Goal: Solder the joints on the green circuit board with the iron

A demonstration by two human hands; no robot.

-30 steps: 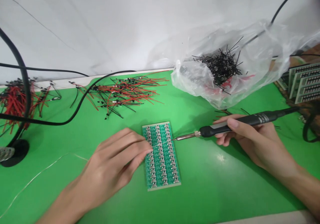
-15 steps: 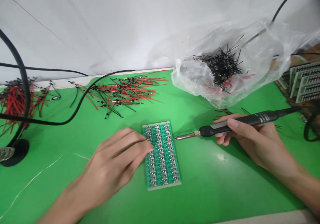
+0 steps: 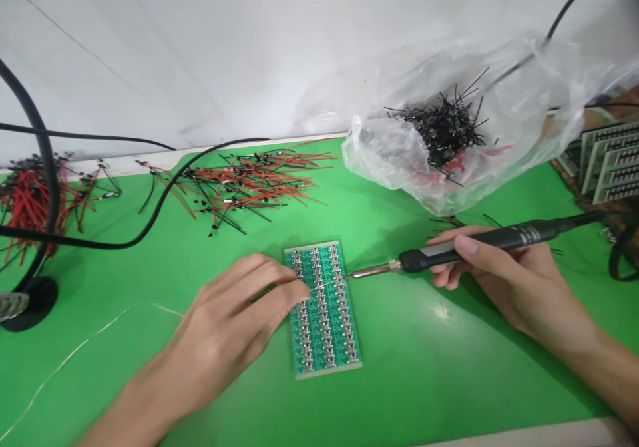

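1. Wire heap (image 3: 30,197): cut off at left edge, partly behind thick cable (image 3: 48,167).
2. Left hand (image 3: 219,327): thumb and forefinger pinching thin silvery wire (image 3: 324,285); thumb mostly hidden.
3. Circuit board (image 3: 324,327): flat beneath left fingertips.
4. Clear bag (image 3: 384,157): black leads (image 3: 444,131) inside; red contents indistinct.
5. Right hand (image 3: 519,287): fingers closed around soldering iron (image 3: 424,259), tip at board's right column.
6. Upright boards (image 3: 616,164): cut off right.

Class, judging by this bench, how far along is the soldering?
Apparently done: three columns of shiny metal parts line the circuit board. In progress: the left hand holds thin solder wire across it; the right hand holds the soldering iron, its tip at the right column. Possibly left: red and black leads lie loose. Joints are too small to judge.
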